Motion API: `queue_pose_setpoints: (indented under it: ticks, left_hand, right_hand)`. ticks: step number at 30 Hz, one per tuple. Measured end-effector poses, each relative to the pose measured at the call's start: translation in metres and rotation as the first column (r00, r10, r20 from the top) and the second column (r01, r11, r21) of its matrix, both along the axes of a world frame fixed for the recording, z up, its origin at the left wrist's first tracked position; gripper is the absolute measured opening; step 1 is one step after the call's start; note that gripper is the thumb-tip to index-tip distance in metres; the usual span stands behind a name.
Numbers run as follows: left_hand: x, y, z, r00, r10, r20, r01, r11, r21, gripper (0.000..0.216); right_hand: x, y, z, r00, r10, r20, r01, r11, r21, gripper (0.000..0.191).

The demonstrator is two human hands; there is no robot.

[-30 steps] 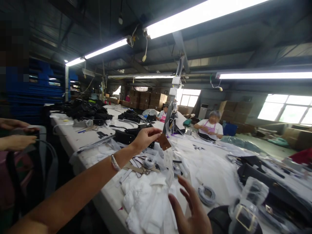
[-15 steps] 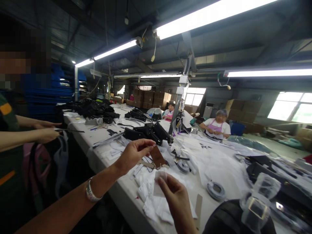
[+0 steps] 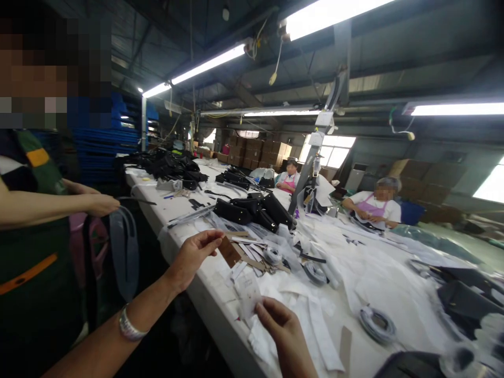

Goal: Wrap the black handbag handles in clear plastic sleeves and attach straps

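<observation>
My left hand (image 3: 200, 253) pinches a small brown card tag (image 3: 229, 252) by its upper left corner, above the near edge of the table. Lower and to the right, my right hand (image 3: 282, 328) grips a thin whitish slip (image 3: 247, 295) between thumb and fingers. Faint marks show near the slip's upper end. Both pieces are held up over the tabletop, the card higher than the slip. Whether a string joins them I cannot make out. Under my hands lie a heap of white sheets (image 3: 297, 294) and several loose card strips (image 3: 252, 253).
The long white table (image 3: 220, 310) carries black bags (image 3: 252, 210), a coil of grey strip (image 3: 377, 324) and plastic wrap. At left a co-worker's hand (image 3: 103, 205) holds a thin dark strip. Two more people sit across the table. A slanted post (image 3: 315, 157) rises mid-table.
The view has turned left, so the surroundings sit farther right. My left hand with the brown card has drawn left, away from my right hand. The slip now tilts more.
</observation>
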State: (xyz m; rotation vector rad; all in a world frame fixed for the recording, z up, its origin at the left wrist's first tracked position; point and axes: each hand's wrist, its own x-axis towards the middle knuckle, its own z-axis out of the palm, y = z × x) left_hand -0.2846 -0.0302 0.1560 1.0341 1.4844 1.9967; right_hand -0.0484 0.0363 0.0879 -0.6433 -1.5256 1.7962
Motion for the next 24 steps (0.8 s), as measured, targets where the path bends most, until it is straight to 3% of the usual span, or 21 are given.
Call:
queue_pose_setpoints:
  ticks: [6, 9, 13, 17, 24]
  left_hand:
    - [-0.013, -0.014, -0.024, 0.992, 0.03, 0.122, -0.025, 0.999, -0.042, 0.033]
    - [-0.01, -0.022, -0.031, 0.985, 0.055, 0.162, -0.04, 0.995, -0.09, 0.038]
    - [-0.004, -0.027, -0.036, 0.974, 0.059, 0.217, -0.035, 0.993, -0.116, 0.041]
    - [-0.003, -0.026, -0.042, 0.962, 0.047, 0.27, -0.01, 0.991, -0.135, 0.041]
    - [-0.001, -0.022, -0.054, 0.967, 0.035, 0.253, 0.011, 0.984, -0.177, 0.039]
  right_hand:
    - [-0.012, -0.002, 0.003, 0.97, -0.098, -0.223, 0.04, 0.967, -0.252, 0.022]
    - [-0.02, 0.002, 0.002, 0.927, -0.187, -0.324, 0.039, 0.91, -0.413, 0.02]
    - [-0.027, 0.011, -0.001, 0.909, -0.252, -0.331, 0.015, 0.815, -0.58, 0.025]
    - [-0.029, 0.016, -0.001, 0.918, -0.222, -0.329, -0.05, 0.758, -0.65, 0.029]
    - [-0.031, 0.012, 0.01, 0.897, -0.207, -0.391, -0.12, 0.736, -0.666, 0.017]
